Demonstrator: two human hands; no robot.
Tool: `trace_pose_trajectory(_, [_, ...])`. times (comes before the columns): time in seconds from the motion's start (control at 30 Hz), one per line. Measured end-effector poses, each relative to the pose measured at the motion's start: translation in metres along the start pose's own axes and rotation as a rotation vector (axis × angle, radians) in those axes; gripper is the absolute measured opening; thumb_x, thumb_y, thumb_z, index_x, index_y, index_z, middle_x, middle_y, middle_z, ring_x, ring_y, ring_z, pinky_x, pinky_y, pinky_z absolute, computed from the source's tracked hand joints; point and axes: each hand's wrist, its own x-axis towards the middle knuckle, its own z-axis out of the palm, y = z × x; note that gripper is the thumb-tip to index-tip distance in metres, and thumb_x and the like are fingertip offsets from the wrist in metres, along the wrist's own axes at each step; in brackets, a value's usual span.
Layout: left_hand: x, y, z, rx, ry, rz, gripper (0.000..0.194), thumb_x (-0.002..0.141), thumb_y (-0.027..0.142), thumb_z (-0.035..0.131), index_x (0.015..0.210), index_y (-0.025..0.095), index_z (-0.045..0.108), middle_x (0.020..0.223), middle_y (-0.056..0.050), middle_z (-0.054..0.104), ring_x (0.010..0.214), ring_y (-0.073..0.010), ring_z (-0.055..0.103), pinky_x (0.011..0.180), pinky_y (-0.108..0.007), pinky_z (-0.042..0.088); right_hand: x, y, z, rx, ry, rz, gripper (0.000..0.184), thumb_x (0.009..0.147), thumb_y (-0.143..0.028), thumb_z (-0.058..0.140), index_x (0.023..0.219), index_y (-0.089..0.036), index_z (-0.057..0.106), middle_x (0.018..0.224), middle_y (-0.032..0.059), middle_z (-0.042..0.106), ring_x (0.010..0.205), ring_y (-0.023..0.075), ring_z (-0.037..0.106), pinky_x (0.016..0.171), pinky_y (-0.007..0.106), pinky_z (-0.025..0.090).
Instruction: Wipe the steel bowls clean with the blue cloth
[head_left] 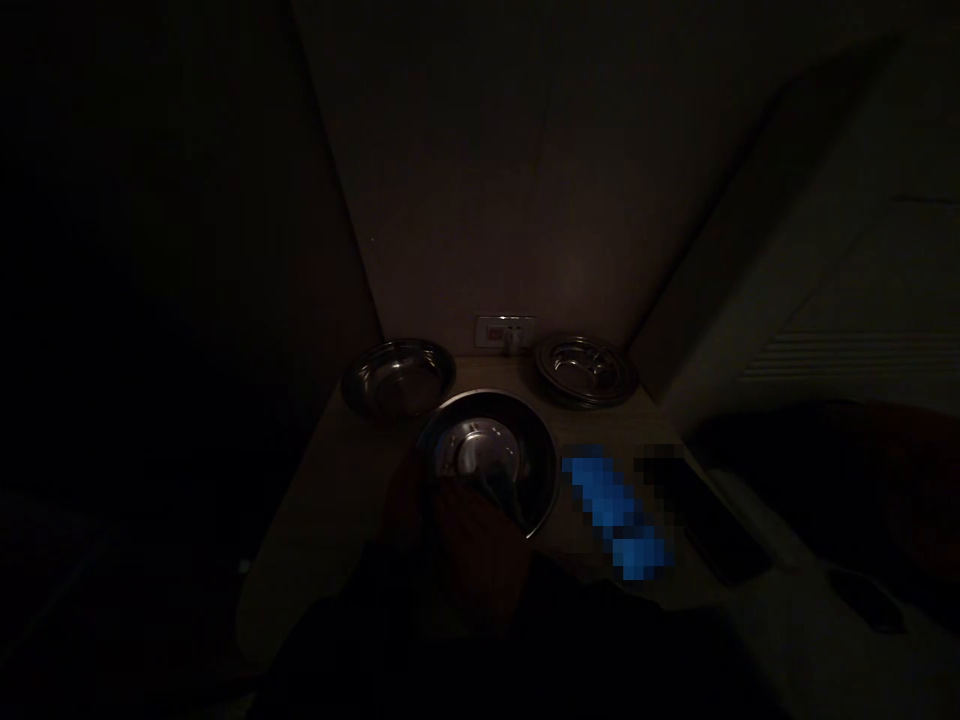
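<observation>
The scene is very dark. A steel bowl (517, 440) stands near the front of a small wooden table (337, 500). My right hand (476, 540) reaches over its near rim and seems to hold a dark thing inside the bowl, too dim to name. My left hand (401, 500) shows faintly at the bowl's left rim, fingers unclear.
A second steel bowl (397, 378) sits at the back left and a steel plate (586, 368) at the back right. A wall socket (505, 330) is behind them. A blue blurred object (615, 515) and a dark flat object (709, 520) lie to the right.
</observation>
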Motion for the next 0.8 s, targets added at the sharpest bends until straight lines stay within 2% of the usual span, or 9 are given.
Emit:
trace_pose_trajectory(0.2, [0.001, 0.024, 0.003, 0.137, -0.002, 0.012, 0.035, 0.075, 0.040, 0.059, 0.103, 0.022, 0.067, 0.118, -0.005, 0.066, 0.123, -0.0295, 0.050, 0.113, -0.041, 0.028, -0.013, 0.008, -0.016, -0.058, -0.019, -0.045, 0.041, 0.092, -0.021, 0.045, 0.132, -0.011, 0.049, 0.130, 0.0130, 0.057, 0.119, 0.0237, 0.054, 0.095, 0.039, 0.050])
trace_pose_trajectory(0.33, [-0.001, 0.033, 0.009, 0.063, -0.041, -0.033, 0.038, 0.084, 0.044, 0.046, 0.106, 0.020, 0.067, 0.118, -0.006, 0.066, 0.115, -0.0269, 0.057, 0.106, -0.040, 0.039, -0.024, 0.018, -0.035, -0.116, -0.012, -0.108, 0.038, 0.092, -0.031, 0.047, 0.127, -0.018, 0.055, 0.132, 0.0095, 0.056, 0.120, 0.0294, 0.052, 0.099, 0.050, 0.044])
trace_pose_trajectory(0.43, [-0.004, 0.037, 0.013, 0.034, -0.012, -0.054, 0.039, 0.084, 0.042, 0.046, 0.106, 0.018, 0.067, 0.116, -0.007, 0.067, 0.113, -0.0259, 0.058, 0.102, -0.039, 0.042, -0.033, 0.022, -0.042, -0.143, 0.011, -0.101, 0.042, 0.090, -0.035, 0.050, 0.127, -0.015, 0.055, 0.130, 0.0115, 0.058, 0.117, 0.0317, 0.054, 0.098, 0.052, 0.044])
trace_pose_trajectory(0.53, [-0.004, 0.036, 0.013, 0.053, 0.007, -0.034, 0.037, 0.082, 0.041, 0.050, 0.104, 0.017, 0.068, 0.113, -0.007, 0.068, 0.114, -0.0270, 0.057, 0.105, -0.041, 0.040, -0.040, 0.024, -0.040, -0.135, 0.012, -0.081, 0.042, 0.089, -0.035, 0.053, 0.125, -0.013, 0.056, 0.125, 0.0123, 0.062, 0.112, 0.0300, 0.058, 0.095, 0.049, 0.047])
trace_pose_trajectory(0.63, [-0.002, 0.033, 0.011, 0.031, -0.007, 0.030, 0.039, 0.081, 0.045, 0.051, 0.104, 0.018, 0.068, 0.113, -0.007, 0.068, 0.118, -0.0278, 0.054, 0.108, -0.043, 0.035, -0.041, 0.026, -0.033, -0.133, 0.007, -0.101, 0.037, 0.089, -0.027, 0.054, 0.123, -0.013, 0.057, 0.121, 0.0112, 0.064, 0.108, 0.0271, 0.060, 0.094, 0.046, 0.048])
trace_pose_trajectory(0.8, [-0.002, 0.039, 0.010, -0.027, -0.036, 0.089, 0.039, 0.081, 0.042, 0.052, 0.109, 0.020, 0.066, 0.121, -0.005, 0.064, 0.125, -0.0265, 0.049, 0.111, -0.039, 0.032, -0.038, 0.027, -0.025, -0.171, 0.043, -0.129, 0.034, 0.089, -0.019, 0.052, 0.121, -0.011, 0.058, 0.118, 0.0111, 0.066, 0.105, 0.0258, 0.062, 0.090, 0.042, 0.051])
